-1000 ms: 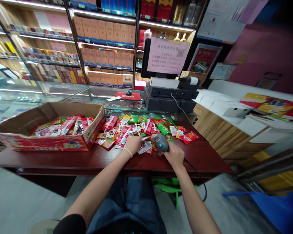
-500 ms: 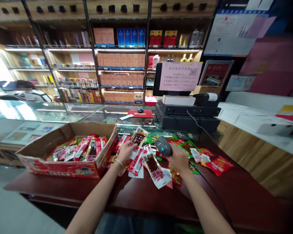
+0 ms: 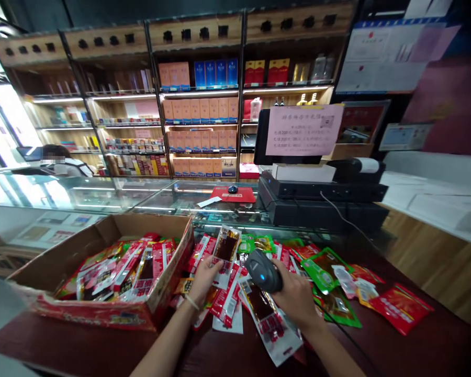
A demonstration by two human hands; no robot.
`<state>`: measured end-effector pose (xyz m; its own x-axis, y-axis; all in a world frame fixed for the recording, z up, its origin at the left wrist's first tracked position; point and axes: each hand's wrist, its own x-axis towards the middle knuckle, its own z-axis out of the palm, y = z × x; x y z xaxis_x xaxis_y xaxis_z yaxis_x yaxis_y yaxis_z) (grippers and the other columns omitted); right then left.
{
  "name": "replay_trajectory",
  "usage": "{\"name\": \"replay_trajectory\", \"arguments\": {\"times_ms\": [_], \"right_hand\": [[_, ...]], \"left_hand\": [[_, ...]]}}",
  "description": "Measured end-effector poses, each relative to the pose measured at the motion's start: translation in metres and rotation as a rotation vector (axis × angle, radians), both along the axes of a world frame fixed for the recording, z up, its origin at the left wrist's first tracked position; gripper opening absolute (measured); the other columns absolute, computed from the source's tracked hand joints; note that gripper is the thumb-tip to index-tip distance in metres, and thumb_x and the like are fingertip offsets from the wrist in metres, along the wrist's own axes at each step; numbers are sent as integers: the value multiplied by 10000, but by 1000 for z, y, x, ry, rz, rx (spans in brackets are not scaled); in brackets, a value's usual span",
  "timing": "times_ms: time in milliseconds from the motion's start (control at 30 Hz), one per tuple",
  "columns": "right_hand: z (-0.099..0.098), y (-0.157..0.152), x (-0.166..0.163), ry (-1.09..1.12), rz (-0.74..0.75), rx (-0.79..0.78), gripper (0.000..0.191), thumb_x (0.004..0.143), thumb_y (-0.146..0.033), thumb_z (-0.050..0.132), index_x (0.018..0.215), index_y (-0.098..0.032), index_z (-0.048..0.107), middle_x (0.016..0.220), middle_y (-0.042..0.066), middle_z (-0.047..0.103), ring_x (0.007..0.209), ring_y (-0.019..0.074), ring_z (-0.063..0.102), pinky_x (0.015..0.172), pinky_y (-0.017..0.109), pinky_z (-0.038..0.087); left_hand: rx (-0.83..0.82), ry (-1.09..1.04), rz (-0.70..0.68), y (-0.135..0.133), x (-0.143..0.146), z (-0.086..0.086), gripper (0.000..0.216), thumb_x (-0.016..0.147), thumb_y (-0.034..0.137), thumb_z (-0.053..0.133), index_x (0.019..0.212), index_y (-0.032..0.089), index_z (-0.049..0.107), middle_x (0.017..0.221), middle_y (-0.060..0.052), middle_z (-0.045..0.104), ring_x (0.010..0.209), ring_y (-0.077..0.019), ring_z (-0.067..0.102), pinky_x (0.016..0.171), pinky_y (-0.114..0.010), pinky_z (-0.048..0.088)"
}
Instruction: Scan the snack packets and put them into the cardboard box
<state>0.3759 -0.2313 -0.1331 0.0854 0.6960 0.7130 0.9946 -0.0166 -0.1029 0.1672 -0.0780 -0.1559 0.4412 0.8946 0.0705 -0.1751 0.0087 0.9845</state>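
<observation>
My left hand (image 3: 202,276) is closed on a clear snack packet (image 3: 225,249) with a dark strip inside, lifted upright above the pile. My right hand (image 3: 296,298) grips a grey handheld barcode scanner (image 3: 262,270) with a blue light, its head turned toward that packet. Its black cable (image 3: 347,340) trails back along my right arm. Under both hands several red, green and clear snack packets (image 3: 322,277) lie spread over the dark red table (image 3: 416,345). An open cardboard box (image 3: 102,309) with several more packets stands at the left.
A black till with a monitor and pink paper notice (image 3: 303,130) stands behind the pile, beside a receipt printer (image 3: 357,167). Glass counters (image 3: 102,193) run left, with a seated person (image 3: 60,159) behind them. Shelves of boxed goods (image 3: 200,112) fill the back wall.
My view has tilted up and come closer to the table. My left hand lifted one packet out of the pile and raised it, and the scanner rose and turned toward it.
</observation>
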Motion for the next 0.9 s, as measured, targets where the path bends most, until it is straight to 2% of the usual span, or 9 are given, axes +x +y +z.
{"name": "replay_trajectory", "arguments": {"times_ms": [100, 200, 433, 533, 600, 667, 733, 833, 900], "right_hand": [[4, 0, 0, 1, 57, 25, 473, 715, -176, 517, 1187, -147, 527, 827, 58, 722, 673, 204, 666, 628, 288, 459], [4, 2, -1, -12, 102, 56, 382, 717, -186, 520, 1096, -157, 561, 852, 69, 723, 713, 209, 674, 647, 282, 464], [1, 1, 0, 54, 72, 3, 357, 727, -213, 550, 1081, -176, 576, 824, 57, 723, 714, 215, 675, 652, 285, 451], [4, -1, -1, 86, 57, -24, 352, 734, -235, 550, 1079, -179, 586, 805, 60, 723, 704, 224, 673, 638, 289, 445], [7, -1, -2, 80, 46, -19, 349, 739, -239, 544, 1079, -179, 592, 788, 61, 721, 696, 227, 672, 619, 288, 436], [7, -2, -3, 58, 28, 6, 349, 742, -238, 538, 1082, -177, 593, 754, 54, 714, 675, 225, 666, 605, 287, 428], [5, -1, -3, 36, -1, 38, 344, 748, -236, 533, 1083, -180, 589, 724, 44, 705, 654, 221, 659, 598, 288, 424], [-2, 1, -2, 9, -45, 66, 331, 764, -259, 529, 1084, -195, 579, 755, 42, 710, 658, 222, 658, 590, 290, 422], [-7, 3, -3, 6, -86, 71, 350, 769, -285, 538, 1106, -197, 575, 746, 41, 704, 651, 225, 654, 572, 291, 413]], "left_hand": [[-14, 23, 3, 2, 2, -3, 365, 684, 438, 736, 865, 126, 689, 751, -49, 700, 636, -154, 607, 599, -240, 448], [6, 36, -10, 3, 3, -5, 362, 688, 427, 736, 878, 121, 696, 791, -59, 711, 673, -161, 615, 629, -249, 456], [26, 80, -43, 4, 3, -9, 386, 717, 446, 709, 934, 127, 696, 821, -61, 715, 735, -186, 634, 682, -281, 476], [89, 107, -28, 5, 3, -11, 380, 733, 452, 687, 932, 128, 692, 858, -71, 717, 788, -205, 645, 726, -300, 483], [186, 114, 15, 4, 5, -8, 377, 754, 422, 668, 1000, 137, 675, 965, -85, 711, 897, -220, 643, 811, -316, 478], [304, 131, 92, 0, 6, 0, 376, 777, 372, 644, 1081, 151, 635, 1070, -89, 685, 991, -219, 621, 888, -319, 455], [418, 176, 178, -5, 3, 16, 366, 805, 326, 608, 1133, 166, 593, 1106, -80, 666, 1017, -208, 607, 915, -310, 441], [564, 281, 240, -12, -12, 52, 337, 845, 291, 550, 1165, 188, 569, 1071, -58, 677, 959, -195, 622, 878, -291, 453], [651, 362, 243, -13, -33, 81, 335, 853, 277, 537, 1175, 200, 585, 1056, -47, 693, 924, -197, 636, 846, -281, 462]]}}
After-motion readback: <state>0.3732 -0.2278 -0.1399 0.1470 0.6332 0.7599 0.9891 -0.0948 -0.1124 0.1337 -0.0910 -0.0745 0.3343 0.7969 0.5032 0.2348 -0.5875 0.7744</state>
